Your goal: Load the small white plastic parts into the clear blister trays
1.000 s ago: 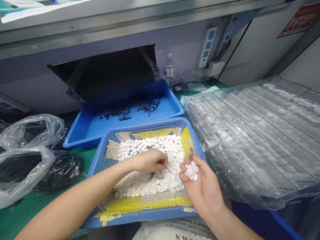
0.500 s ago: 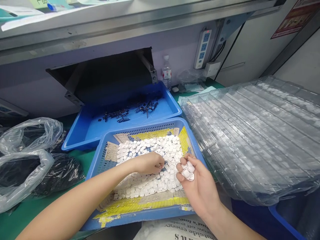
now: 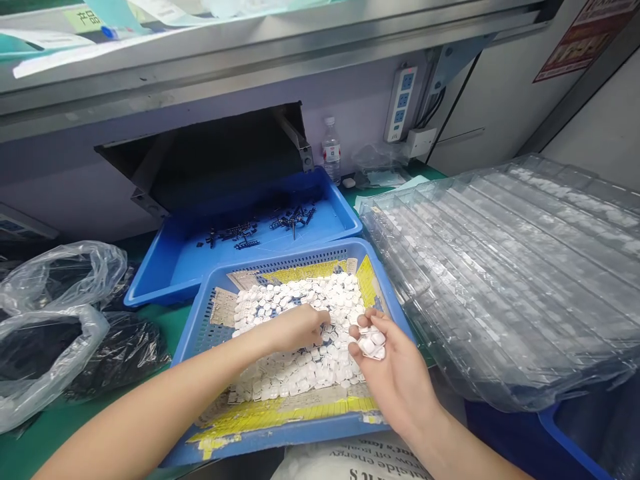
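Observation:
A blue perforated plastic basket is lined with yellow-printed paper and holds a layer of small white pieces. My left hand reaches in from the lower left, its fingertips pinched together among the pieces. I cannot tell whether anything is between them. My right hand hangs over the basket's right side, its fingers curled around a small clump of white pieces. Some of the pieces in the basket lie under my left hand and wrist.
Behind the basket sits a blue tray with small black parts. Stacked clear plastic trays lie to the right. Plastic bags with black contents lie to the left. A white sack sits below the basket.
My right hand has shifted slightly left with its clump of pieces. My left fingertips have moved a little among the pieces. The whole view has drifted slightly.

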`<control>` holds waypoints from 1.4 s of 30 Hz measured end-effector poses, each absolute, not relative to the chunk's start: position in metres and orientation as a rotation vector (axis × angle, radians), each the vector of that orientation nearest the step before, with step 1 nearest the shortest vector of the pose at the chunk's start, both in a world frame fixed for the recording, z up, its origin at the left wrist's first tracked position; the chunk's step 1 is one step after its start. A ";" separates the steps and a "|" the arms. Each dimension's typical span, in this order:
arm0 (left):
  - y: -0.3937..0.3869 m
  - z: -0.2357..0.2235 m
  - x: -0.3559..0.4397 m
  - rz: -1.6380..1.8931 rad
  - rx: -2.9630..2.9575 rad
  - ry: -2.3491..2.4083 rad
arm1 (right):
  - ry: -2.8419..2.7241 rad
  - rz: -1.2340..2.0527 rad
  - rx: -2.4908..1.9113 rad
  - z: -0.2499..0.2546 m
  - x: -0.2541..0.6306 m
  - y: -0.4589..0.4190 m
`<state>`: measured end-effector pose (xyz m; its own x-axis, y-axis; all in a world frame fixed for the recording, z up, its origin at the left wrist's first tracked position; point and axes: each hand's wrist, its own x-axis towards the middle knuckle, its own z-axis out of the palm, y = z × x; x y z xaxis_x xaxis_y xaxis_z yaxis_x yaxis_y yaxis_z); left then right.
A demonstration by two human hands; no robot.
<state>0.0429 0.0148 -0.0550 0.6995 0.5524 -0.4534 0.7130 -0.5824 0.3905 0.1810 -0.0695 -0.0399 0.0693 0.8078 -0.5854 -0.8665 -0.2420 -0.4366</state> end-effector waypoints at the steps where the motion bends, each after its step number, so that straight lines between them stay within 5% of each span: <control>1: 0.013 -0.062 0.045 -0.400 2.366 0.985 | 0.084 1.570 -0.911 -0.040 0.181 -0.070; 7: 0.014 -0.070 0.047 -0.354 2.382 0.936 | 0.080 1.575 -0.908 -0.038 0.182 -0.069; 14: 0.033 -0.023 0.033 -0.192 2.235 0.910 | 0.086 1.547 -0.946 -0.039 0.181 -0.069; 26: 0.010 0.006 0.039 0.369 2.140 0.734 | 0.245 1.800 -0.823 -0.034 0.177 -0.064; 33: 0.018 -0.048 0.032 -0.531 2.345 1.116 | 0.271 1.723 -0.862 -0.029 0.180 -0.066; 42: 0.017 -0.053 0.034 -0.444 2.305 0.983 | 0.229 1.725 -0.782 -0.032 0.181 -0.069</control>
